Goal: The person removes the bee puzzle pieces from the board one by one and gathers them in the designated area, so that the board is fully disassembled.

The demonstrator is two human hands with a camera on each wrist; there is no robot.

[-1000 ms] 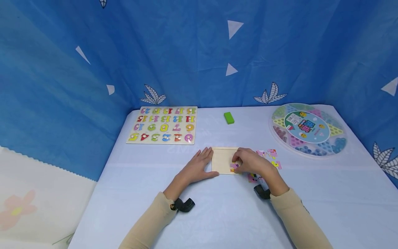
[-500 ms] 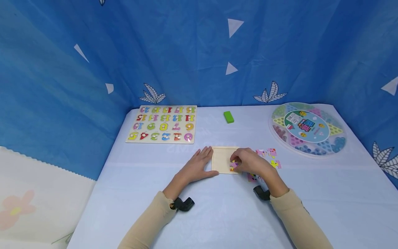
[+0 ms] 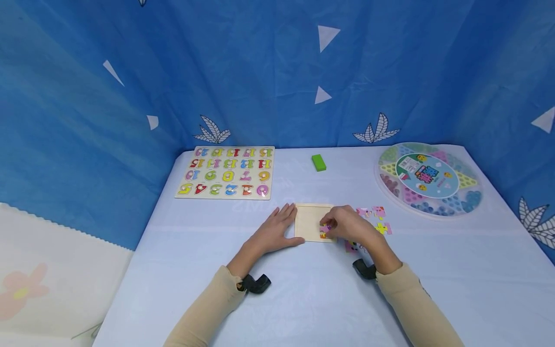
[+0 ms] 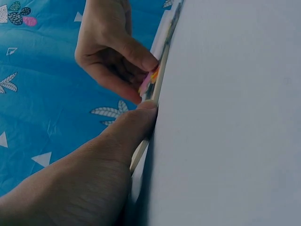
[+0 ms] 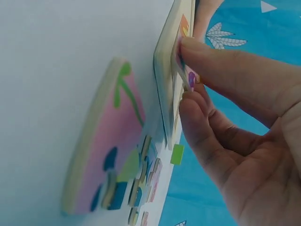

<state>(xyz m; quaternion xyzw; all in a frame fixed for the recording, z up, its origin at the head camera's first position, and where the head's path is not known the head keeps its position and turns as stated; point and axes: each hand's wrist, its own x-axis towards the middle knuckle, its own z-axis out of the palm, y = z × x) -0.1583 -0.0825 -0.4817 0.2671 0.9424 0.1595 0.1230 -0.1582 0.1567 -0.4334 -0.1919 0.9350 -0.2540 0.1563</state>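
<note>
A shallow wooden puzzle tray [image 3: 309,222] lies on the table in front of me, its bare wood floor showing. Along its left side rests my left hand [image 3: 274,233], fingers extended at the rim and thumb at the near left corner. My right hand [image 3: 349,225] is over the tray's right part, pinching a pink, purple and orange jigsaw piece [image 3: 323,231] between thumb and fingers. The right wrist view shows this piece [image 5: 191,77] tilted at the tray's surface, its far part hidden by the fingers.
Several loose jigsaw pieces [image 3: 381,228] lie right of the tray, some partly behind the right hand. A number puzzle board [image 3: 225,172] sits back left, a green block [image 3: 318,163] at the back, a round bead box [image 3: 429,179] back right. Blue cloth [image 3: 277,72] hangs behind.
The right hand and its jigsaw piece have shifted very slightly left over the tray. The left hand stays in place on the rim.
</note>
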